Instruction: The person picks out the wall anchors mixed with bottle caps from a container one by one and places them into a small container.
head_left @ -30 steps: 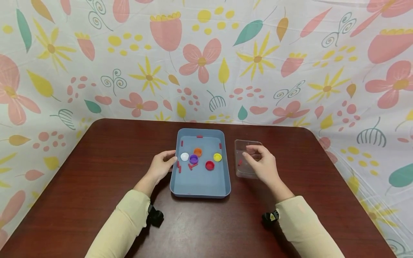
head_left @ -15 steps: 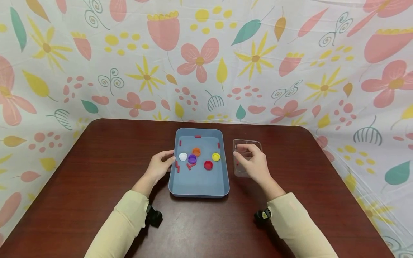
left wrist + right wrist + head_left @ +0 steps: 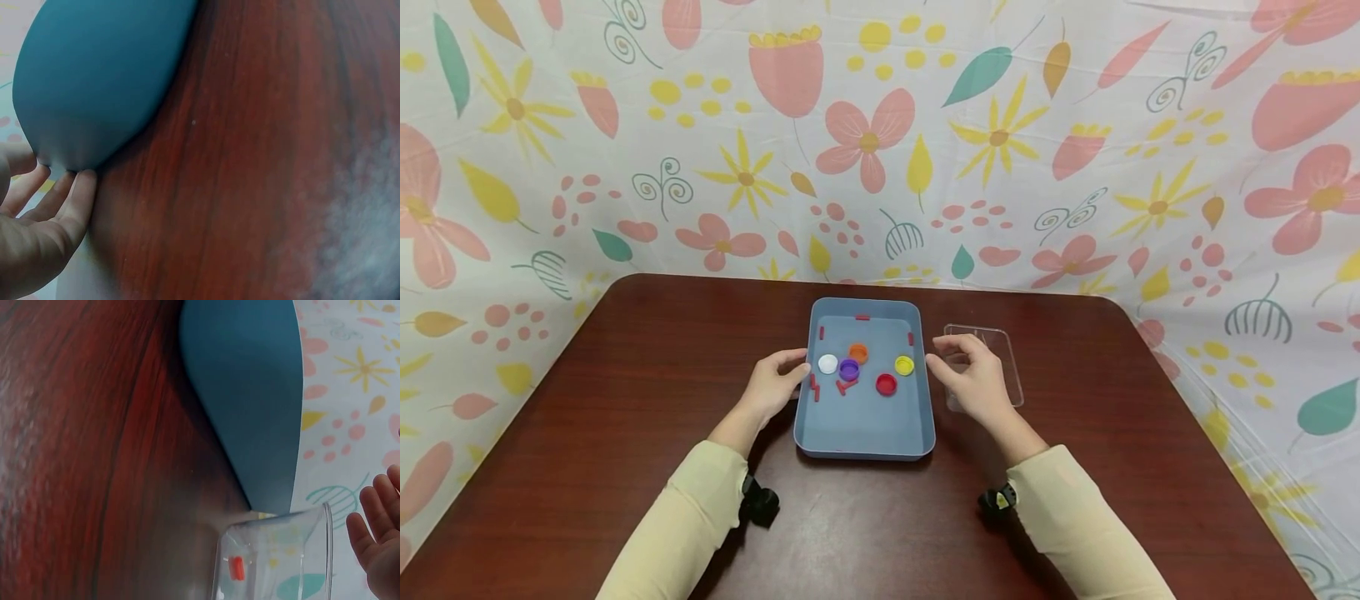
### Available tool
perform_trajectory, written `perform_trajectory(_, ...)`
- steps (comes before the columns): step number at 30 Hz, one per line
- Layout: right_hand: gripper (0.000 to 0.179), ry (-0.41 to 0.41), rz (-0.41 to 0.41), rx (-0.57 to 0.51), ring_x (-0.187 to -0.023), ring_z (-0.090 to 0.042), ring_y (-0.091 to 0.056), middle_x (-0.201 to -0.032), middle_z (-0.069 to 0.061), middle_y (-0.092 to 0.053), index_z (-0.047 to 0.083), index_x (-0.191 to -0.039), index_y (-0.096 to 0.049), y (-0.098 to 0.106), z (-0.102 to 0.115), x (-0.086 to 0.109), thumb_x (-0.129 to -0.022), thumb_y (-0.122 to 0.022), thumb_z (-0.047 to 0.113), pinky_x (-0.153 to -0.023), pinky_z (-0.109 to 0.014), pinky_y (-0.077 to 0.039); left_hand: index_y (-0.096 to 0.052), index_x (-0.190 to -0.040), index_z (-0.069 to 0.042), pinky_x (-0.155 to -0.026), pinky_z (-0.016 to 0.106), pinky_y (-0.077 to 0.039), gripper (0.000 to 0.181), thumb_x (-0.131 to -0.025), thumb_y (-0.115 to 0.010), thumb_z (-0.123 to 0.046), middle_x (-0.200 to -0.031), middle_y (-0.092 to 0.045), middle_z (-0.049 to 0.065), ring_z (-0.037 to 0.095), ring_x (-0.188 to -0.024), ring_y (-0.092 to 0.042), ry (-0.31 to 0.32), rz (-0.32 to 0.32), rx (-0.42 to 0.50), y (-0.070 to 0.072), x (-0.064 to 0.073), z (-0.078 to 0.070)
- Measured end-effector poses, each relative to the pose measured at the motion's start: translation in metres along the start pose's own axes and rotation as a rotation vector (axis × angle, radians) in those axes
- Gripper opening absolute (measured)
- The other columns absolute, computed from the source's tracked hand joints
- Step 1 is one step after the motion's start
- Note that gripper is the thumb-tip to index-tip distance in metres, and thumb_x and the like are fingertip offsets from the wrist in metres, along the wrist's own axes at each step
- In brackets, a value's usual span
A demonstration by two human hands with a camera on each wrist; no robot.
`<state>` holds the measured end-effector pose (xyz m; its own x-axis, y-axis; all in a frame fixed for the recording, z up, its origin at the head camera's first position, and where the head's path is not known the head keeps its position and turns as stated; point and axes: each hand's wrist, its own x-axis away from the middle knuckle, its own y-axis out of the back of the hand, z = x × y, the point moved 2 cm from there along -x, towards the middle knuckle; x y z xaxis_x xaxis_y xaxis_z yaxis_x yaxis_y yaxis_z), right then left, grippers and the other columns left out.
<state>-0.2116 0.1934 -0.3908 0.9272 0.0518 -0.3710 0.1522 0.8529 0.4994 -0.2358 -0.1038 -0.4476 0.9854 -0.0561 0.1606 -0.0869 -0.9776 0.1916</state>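
Observation:
A blue-grey tray (image 3: 865, 429) lies on the table, its left rim held between the thumb and fingers of my left hand (image 3: 770, 386). In the left wrist view, the fingertips (image 3: 84, 181) meet the tray's outer wall low down. My right hand (image 3: 976, 381) hovers between the tray's right rim and a clear plastic box (image 3: 1009, 362), fingers loosely bent and holding nothing. Inside the tray are round caps: white (image 3: 827, 363), orange (image 3: 858, 354), purple (image 3: 849, 370), yellow (image 3: 904, 365) and red (image 3: 886, 384). Several small red sticks (image 3: 816, 392) are scattered among them.
Another small red piece (image 3: 236, 568) shows in the clear box in the right wrist view. The brown wooden table (image 3: 685, 333) extends around the tray. A flower-print cloth (image 3: 865, 208) hangs behind its far edge.
My right hand has moved left from over the clear box to beside the tray's right rim. My left hand stays on the tray, and the caps and sticks lie as before.

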Motion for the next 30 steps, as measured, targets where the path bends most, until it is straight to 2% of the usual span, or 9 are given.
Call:
perform_trajectory(2, 0.030, 0.008, 0.012, -0.004, -0.092, -0.030, -0.063, -0.102, -0.014, -0.064, 0.002, -0.109, -0.066, -0.002, 0.002, 0.001, -0.084, -0.072, 0.018, -0.083, -0.054, -0.055, -0.050, -0.134, -0.001, -0.081, 0.039, -0.059, 0.041, -0.095, -0.055, -0.011, -0.133, -0.052, 0.021, 0.028, -0.098, -0.065, 0.000, 0.000, -0.002, 0.000, 0.000, 0.000)
perform_trajectory(9, 0.025, 0.058, 0.016, 0.022, -0.087, -0.026, -0.063, -0.099, -0.014, -0.064, 0.005, -0.106, -0.067, -0.015, 0.006, -0.001, -0.083, -0.072, 0.014, -0.077, -0.046, -0.057, -0.050, -0.135, -0.001, -0.082, 0.039, -0.059, 0.041, -0.095, -0.055, -0.012, -0.133, -0.052, 0.021, 0.028, -0.098, -0.065, 0.003, 0.004, 0.006, 0.001, -0.001, 0.001)
perform_trajectory(14, 0.027, 0.084, 0.017, 0.064, -0.091, -0.026, -0.063, -0.100, -0.013, -0.065, 0.004, -0.106, -0.067, -0.023, 0.010, -0.001, -0.083, -0.073, 0.015, -0.077, -0.045, -0.056, -0.050, -0.134, -0.001, -0.084, 0.040, -0.058, 0.041, -0.096, -0.055, -0.012, -0.133, -0.052, 0.021, 0.031, -0.101, -0.065, 0.009, 0.001, 0.012, 0.001, -0.001, 0.001)
perform_trajectory(19, 0.026, 0.094, 0.023, 0.076, -0.091, -0.030, -0.064, -0.099, -0.010, -0.065, 0.007, -0.106, -0.068, -0.031, 0.012, 0.000, -0.082, -0.073, 0.017, -0.074, -0.043, -0.055, -0.050, -0.134, -0.002, -0.084, 0.040, -0.058, 0.041, -0.095, -0.055, -0.012, -0.133, -0.052, 0.021, 0.032, -0.101, -0.065, 0.010, 0.001, 0.015, 0.000, -0.002, 0.001)
perform_trajectory(27, 0.026, 0.101, 0.042, 0.073, -0.091, -0.022, -0.063, -0.098, -0.008, -0.066, 0.005, -0.104, -0.069, -0.043, 0.017, 0.002, -0.082, -0.073, 0.019, -0.080, -0.041, -0.056, -0.051, -0.135, -0.003, -0.084, 0.040, -0.058, 0.041, -0.096, -0.055, -0.014, -0.135, -0.051, 0.019, 0.031, -0.102, -0.064, 0.014, 0.004, -0.008, 0.001, -0.002, 0.002)
perform_trajectory(30, 0.026, 0.092, 0.055, 0.065, -0.091, -0.024, -0.063, -0.099, -0.008, -0.066, 0.005, -0.104, -0.069, -0.048, 0.019, 0.003, -0.082, -0.073, 0.019, -0.081, -0.042, -0.056, -0.051, -0.134, -0.004, -0.084, 0.040, -0.058, 0.040, -0.096, -0.055, -0.015, -0.135, -0.050, 0.018, 0.031, -0.102, -0.064, 0.012, 0.002, -0.012, 0.001, -0.002, 0.003)
